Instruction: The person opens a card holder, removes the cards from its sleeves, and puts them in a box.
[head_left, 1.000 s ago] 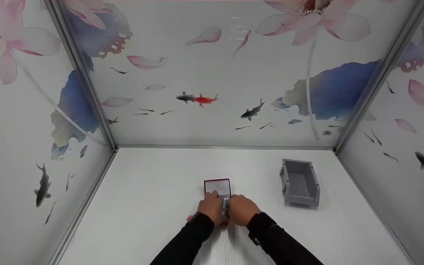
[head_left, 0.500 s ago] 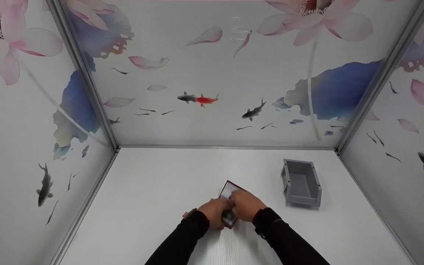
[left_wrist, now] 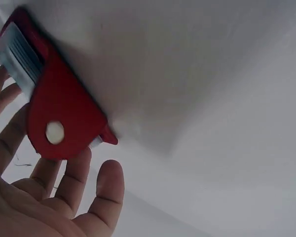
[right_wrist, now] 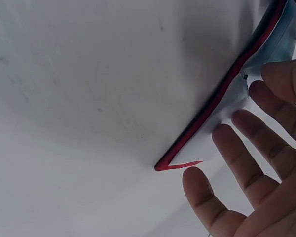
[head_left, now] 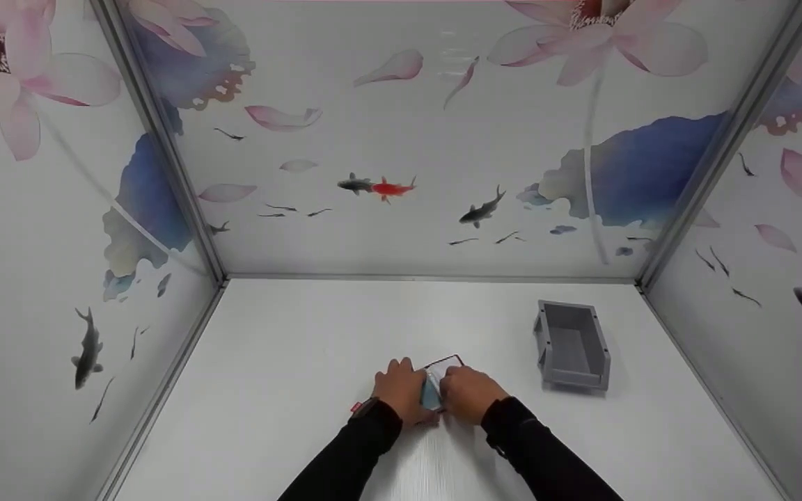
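Observation:
A red card holder [head_left: 431, 396] lies spread between both hands, low in the middle of the head view. In the left wrist view, its rounded red flap [left_wrist: 69, 108] carries a pale snap button, with a stack of bluish clear sleeves [left_wrist: 19, 59] beside it. My left hand [head_left: 399, 393] holds this side, fingers behind the flap and sleeves. My right hand [head_left: 472, 395] pinches a clear sleeve near the other side, thumb and forefinger close together in the right wrist view. There the holder's red border [right_wrist: 203, 117] runs diagonally past the other fingers. Fingers hide much of the holder.
A grey plastic bin [head_left: 577, 380] stands on the white table [head_left: 289, 348] to the right of the hands. White panels [head_left: 415, 243] printed with lotus and fish enclose the table at the back and both sides.
The holder turned from straight to slanted on the table. Half a second ago the hands met over it; now they are apart, with bluish sleeves showing between them.

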Motion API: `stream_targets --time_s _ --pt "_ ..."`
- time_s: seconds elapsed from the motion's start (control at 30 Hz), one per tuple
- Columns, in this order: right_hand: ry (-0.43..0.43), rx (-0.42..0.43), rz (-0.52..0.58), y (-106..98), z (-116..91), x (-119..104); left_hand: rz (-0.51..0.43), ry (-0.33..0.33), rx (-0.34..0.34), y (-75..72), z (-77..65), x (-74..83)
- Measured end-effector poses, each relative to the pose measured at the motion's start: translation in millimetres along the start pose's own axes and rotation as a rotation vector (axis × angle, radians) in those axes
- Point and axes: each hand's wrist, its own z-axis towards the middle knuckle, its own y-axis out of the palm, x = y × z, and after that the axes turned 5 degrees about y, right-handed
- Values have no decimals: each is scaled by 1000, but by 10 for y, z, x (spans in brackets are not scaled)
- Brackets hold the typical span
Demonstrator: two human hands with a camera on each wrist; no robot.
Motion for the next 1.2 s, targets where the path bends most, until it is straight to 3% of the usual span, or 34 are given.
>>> stream_targets --time_s 0.1,0.2,0.4,0.6,0.93,1.2 --pt "9 -6 -31 8 -19 -7 5 -45 -12 2 -15 8" --pt "32 -26 -20 11 -30 -13 -28 -41 -35 -69 -53 14" --pt "27 -37 66 6 -9 11 -126 52 -78 -255 -134 -28" --pt "6 -41 243 15 9 79 -240 124 -121 -336 -165 -77" --pt "45 -95 402 27 41 111 -286 123 -150 -314 -170 -128" --pt "9 -77 400 73 65 81 -293 129 -124 -239 -184 -173"
